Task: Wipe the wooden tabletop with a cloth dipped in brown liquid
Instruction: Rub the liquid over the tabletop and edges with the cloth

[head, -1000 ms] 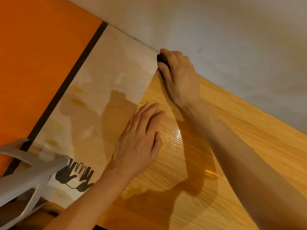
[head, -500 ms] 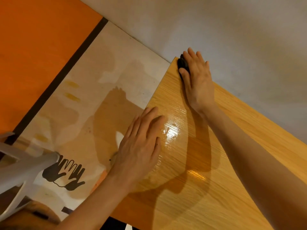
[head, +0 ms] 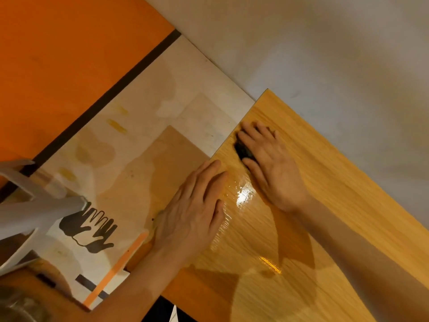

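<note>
The honey-coloured wooden desk (head: 336, 205) with a fine lengthwise grain fills the lower right of the view, its far corner lying against a plain grey wall (head: 325, 54). A glossy wet patch (head: 246, 196) shines on the desk just inside its left edge, between the two hands. Beyond that left edge lies a pale, stained floor sheet (head: 144, 145) with yellowish smears, and printed on it, well away from the desk, is a pair of black hand outlines (head: 90, 226). Farther from the desk, past a dark stripe (head: 111, 96), the floor is a bright orange surface (head: 69, 54). A grey-white plastic frame (head: 30, 212) juts in at the far left, well apart from the desk. The right hand (head: 271, 166) presses flat near the desk's far corner, fingers spread and bearing down on a small dark brown cloth (head: 242, 148) that shows beneath the thumb and index finger, touching the wood just inside the left edge. The left hand (head: 192, 217) lies open and flat, palm down across the desk's left edge, holding nothing. No container is clearly visible.
</note>
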### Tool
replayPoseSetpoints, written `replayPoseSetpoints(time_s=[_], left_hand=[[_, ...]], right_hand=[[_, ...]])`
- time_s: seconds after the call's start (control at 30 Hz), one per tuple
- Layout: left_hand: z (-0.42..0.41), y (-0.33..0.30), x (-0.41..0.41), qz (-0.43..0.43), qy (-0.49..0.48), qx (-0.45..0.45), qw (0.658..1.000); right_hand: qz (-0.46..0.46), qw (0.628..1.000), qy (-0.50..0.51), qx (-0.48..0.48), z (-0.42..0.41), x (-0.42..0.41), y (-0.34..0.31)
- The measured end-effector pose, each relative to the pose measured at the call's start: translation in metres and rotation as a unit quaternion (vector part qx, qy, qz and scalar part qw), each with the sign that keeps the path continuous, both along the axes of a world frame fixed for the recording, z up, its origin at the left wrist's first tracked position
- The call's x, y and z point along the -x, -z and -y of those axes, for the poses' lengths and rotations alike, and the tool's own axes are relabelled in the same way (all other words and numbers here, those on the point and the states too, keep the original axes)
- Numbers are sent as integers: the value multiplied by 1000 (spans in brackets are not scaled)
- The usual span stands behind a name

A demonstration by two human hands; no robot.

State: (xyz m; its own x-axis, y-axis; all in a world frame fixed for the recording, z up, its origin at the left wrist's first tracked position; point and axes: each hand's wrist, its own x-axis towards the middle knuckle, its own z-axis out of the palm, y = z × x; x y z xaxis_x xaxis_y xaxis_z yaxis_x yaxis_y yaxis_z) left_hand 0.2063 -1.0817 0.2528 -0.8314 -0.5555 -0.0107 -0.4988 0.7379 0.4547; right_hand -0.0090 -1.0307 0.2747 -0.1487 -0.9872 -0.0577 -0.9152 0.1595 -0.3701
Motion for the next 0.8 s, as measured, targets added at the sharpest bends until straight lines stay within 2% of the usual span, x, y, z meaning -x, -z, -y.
replayPoseSetpoints(time_s=[0.1, 0.17, 0.2, 0.3, 0.4, 0.47, 0.57, 0.63, 0.8], left_hand=[[-1, 0, 1, -4, -8, 14, 1000], [-2, 1, 0, -3, -10, 19, 1000], [-2, 1, 0, -3, -9, 19, 1000], [-3, 1, 0, 2, -12, 25, 1000], [-2, 1, 1, 8, -13, 20, 1000], [-1, 1, 2, 10, -11, 14, 1000], [-1, 2, 1, 10, -7, 11, 1000], [-1, 1, 1, 7, -6, 8, 1000], [-2, 0, 1, -4, -12, 4, 1000]], right_hand=[[-4, 993, 118, 21, 48, 41, 9], [-1, 981, 188, 44, 61, 38, 14], [-1, 980, 193, 56, 58, 27, 15], [12, 995, 77, 59, 27, -12, 13], [-9, 998, -41, 41, 26, 9, 6], [-49, 998, -42, 26, 48, 39, 7], [-40, 998, 36, 17, 85, 71, 5], [-47, 997, 51, 20, 92, 64, 6], [-30, 989, -140, 23, 71, 1, 10]])
